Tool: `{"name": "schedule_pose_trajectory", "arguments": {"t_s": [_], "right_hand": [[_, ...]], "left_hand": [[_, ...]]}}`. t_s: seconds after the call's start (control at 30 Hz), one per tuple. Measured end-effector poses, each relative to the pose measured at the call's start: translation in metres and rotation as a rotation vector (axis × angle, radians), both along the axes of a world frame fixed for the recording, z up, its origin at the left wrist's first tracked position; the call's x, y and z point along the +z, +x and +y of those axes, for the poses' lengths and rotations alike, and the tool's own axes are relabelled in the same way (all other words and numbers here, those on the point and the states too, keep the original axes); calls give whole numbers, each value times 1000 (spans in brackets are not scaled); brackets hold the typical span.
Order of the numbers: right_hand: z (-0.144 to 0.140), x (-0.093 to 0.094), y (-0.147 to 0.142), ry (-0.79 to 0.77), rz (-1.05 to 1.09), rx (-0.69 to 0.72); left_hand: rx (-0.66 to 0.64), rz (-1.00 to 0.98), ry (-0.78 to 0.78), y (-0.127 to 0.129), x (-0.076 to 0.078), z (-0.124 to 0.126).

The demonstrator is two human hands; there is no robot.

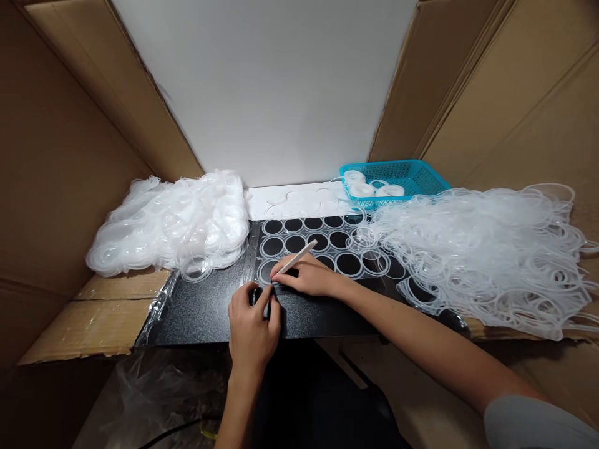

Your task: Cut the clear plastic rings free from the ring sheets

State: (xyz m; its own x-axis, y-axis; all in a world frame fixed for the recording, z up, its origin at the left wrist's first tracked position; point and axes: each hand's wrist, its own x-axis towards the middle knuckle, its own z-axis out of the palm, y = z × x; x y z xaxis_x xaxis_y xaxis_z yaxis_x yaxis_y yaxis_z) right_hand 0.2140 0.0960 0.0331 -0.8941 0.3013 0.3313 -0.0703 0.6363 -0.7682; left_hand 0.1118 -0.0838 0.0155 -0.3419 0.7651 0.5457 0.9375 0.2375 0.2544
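cardboard walls (70, 156) hem the black mat (210, 312), whose front left lies bare. a blue mesh basket (412, 178) holds white rolls. the right hand (306, 275) pinches a white stick (296, 257) over the clear ring sheet (322, 243); the left hand (253, 327) pinches the sheet's near edge. translucent ring heaps (491, 249) flank both sides.

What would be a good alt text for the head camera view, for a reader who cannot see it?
A person's right hand holds a white stick tool over a clear sheet of rings on a black mat, while the left hand pinches the sheet's near edge. Heaps of clear plastic rings lie on both sides, with a blue basket behind.
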Motion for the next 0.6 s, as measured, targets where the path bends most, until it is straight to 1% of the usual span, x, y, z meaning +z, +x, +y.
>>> {"name": "schedule_pose_trajectory", "arguments": {"t_s": [0.07, 0.13, 0.23, 0.3, 0.37, 0.43, 0.5, 0.6], "right_hand": [[-1, -4, 2, 134, 50, 68], [-4, -10, 3, 320, 101, 95], [-12, -19, 4, 589, 115, 44], [-15, -20, 4, 694, 93, -16], [-12, -16, 1, 719, 61, -89], [0, -7, -6, 693, 14, -152], [21, 5, -17, 655, -54, -201], [61, 23, -38, 610, -197, -305]], "left_hand": [[30, 25, -63, 1, 3, 0], [67, 35, -118, 2, 5, 1], [84, 11, -141, 3, 6, 0], [74, -12, -126, 3, 6, 0], [61, -32, -109, 3, 4, -1], [59, -46, -101, 3, 4, -1], [62, -55, -99, 4, 4, -1], [67, -63, -92, 5, 5, 0]]}}
